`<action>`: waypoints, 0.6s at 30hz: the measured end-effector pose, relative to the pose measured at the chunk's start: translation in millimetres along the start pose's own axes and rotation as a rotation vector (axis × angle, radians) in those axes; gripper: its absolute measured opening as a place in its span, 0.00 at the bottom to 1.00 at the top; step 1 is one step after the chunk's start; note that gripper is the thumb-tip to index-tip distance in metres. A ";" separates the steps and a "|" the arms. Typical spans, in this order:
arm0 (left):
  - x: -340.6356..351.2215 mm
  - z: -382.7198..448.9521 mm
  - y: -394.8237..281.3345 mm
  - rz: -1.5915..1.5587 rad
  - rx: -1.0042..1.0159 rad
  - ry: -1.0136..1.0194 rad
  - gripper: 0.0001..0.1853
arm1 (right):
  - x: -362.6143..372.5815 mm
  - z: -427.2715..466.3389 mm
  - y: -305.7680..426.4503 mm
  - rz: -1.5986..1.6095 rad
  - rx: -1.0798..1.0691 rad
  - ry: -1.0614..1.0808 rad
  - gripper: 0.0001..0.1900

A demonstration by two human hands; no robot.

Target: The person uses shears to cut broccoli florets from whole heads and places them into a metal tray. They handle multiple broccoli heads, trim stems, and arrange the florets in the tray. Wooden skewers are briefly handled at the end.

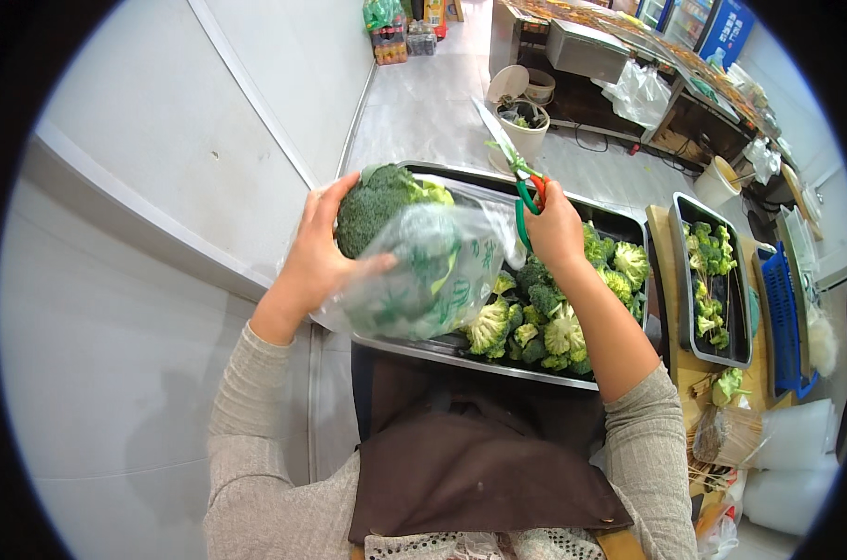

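My left hand (322, 255) grips a large broccoli head (374, 203) at the left. A clear plastic bag (430, 280) with green printing hangs around and below it, partly blurred, with more green showing through. My right hand (555, 224) holds scissors (525, 192) with green and red handles, blades pointing up and away; bits of green cling near the pivot. Whether the blades are fully closed I cannot tell. Beneath both hands lies a black tray with a metal rim (465, 360), where cut broccoli florets (563, 329) are heaped on the right side.
On a wooden table (686, 378) at the right stand a smaller tray (681, 308) with skewered broccoli, a blue basket (780, 315) and bundled wooden skewers (728, 434). A white bucket (528, 140) with scraps stands beyond the tray. A wall (150, 231) runs along the left.
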State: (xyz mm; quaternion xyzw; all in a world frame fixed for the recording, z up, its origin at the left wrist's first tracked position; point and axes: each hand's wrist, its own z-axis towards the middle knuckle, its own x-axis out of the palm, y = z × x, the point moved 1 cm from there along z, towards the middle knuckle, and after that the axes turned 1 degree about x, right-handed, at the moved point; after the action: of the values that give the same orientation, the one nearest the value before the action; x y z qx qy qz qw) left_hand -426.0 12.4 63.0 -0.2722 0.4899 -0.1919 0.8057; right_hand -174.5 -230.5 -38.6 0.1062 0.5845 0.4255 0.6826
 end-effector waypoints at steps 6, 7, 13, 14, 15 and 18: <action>21.8 -32.6 38.3 -0.692 -0.221 -0.038 0.54 | -12.0 -20.9 -28.6 -0.117 -0.002 0.028 0.22; 29.4 -33.2 45.0 -0.859 -0.287 -0.054 0.52 | -10.3 -24.0 -28.4 -0.089 -0.029 0.035 0.22; 71.9 -41.4 74.4 -1.133 -0.410 -0.419 0.40 | -2.5 -48.0 -16.2 -0.083 -0.034 0.117 0.24; 74.5 -44.3 76.3 -1.080 -0.392 -0.437 0.38 | -5.5 -52.7 -16.5 -0.091 -0.035 0.166 0.26; 76.0 -45.7 78.0 -1.173 -0.380 -0.404 0.38 | -7.1 -54.0 -16.2 -0.100 -0.041 0.160 0.26; 78.8 -47.5 78.4 -1.428 -0.452 -0.382 0.36 | -13.3 -54.9 -17.4 -0.096 -0.056 0.146 0.27</action>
State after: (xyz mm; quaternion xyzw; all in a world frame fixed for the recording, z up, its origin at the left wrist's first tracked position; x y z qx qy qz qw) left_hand -430.0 16.2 -57.8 -0.7084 0.0753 -0.5101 0.4820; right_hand -214.7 -269.9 -56.5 0.0275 0.6251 0.4151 0.6604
